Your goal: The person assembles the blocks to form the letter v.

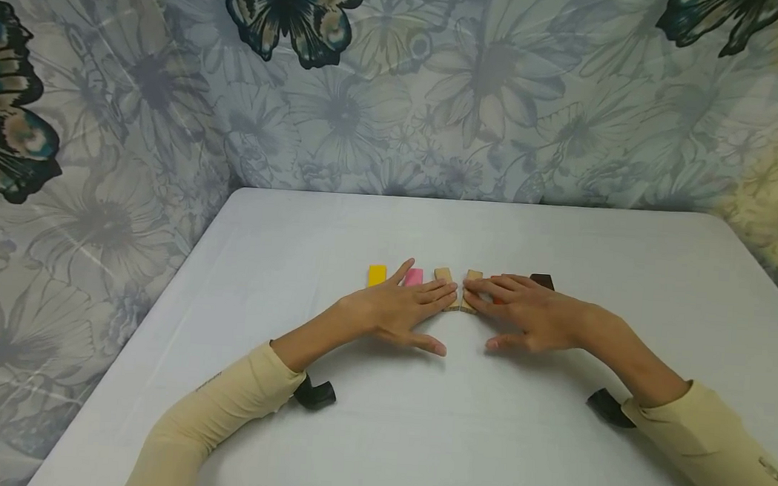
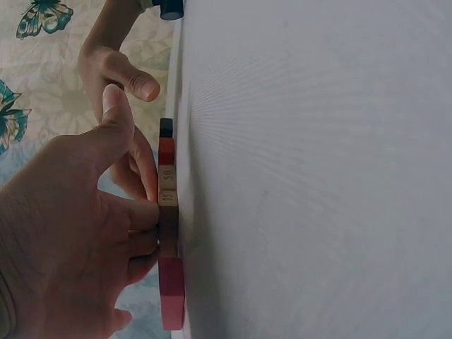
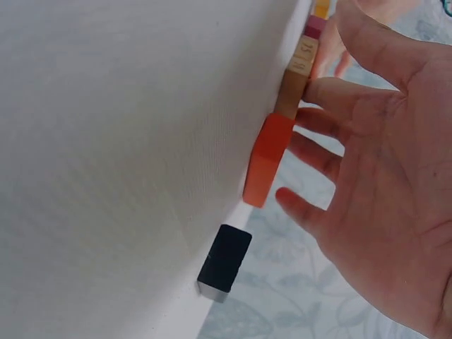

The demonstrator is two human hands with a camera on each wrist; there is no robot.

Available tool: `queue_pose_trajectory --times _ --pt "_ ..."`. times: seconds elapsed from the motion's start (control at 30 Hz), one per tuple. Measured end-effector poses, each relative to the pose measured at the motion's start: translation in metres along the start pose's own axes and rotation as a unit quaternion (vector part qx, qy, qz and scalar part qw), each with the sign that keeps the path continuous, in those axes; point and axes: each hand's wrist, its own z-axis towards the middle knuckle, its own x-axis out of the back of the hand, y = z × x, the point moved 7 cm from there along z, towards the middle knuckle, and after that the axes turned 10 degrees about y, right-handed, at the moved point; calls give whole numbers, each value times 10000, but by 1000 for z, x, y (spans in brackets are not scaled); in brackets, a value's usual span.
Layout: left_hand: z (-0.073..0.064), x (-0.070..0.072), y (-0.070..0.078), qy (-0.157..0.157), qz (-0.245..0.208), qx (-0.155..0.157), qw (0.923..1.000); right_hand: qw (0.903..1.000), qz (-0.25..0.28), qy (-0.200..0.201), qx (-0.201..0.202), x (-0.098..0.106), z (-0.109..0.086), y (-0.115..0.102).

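Two light wooden blocks lie side by side on the table, their near ends touching and their far ends apart. Fingertips of my left hand (image 1: 403, 311) rest on the left wooden block (image 1: 443, 274), with the fingers stretched out. My right hand (image 1: 540, 318) touches the right wooden block (image 1: 474, 276) the same way. Small dark figures mark the near ends of both blocks in the left wrist view. A pink block (image 1: 414, 276) lies partly behind the left hand. The orange block (image 3: 268, 161) sits beside the right fingers, mostly covered by that hand in the head view.
A yellow block (image 1: 376, 275) stands at the row's left end and a dark block (image 1: 543, 281) at its right end. The white table (image 1: 417, 438) reaches a butterfly-patterned cloth (image 1: 383, 124) behind. Black devices (image 1: 316, 395) sit beneath both wrists.
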Motion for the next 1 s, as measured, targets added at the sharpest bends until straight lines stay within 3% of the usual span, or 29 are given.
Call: queue_pose_trajectory --times 0.47,1.0 --pt "-1 -1 -1 -103 -212 -24 9997 9998 -93 80 173 1 0 -4" --pt "-1 -1 -4 -177 -418 -111 9989 9999 18 -93 50 -3 -1 -1"
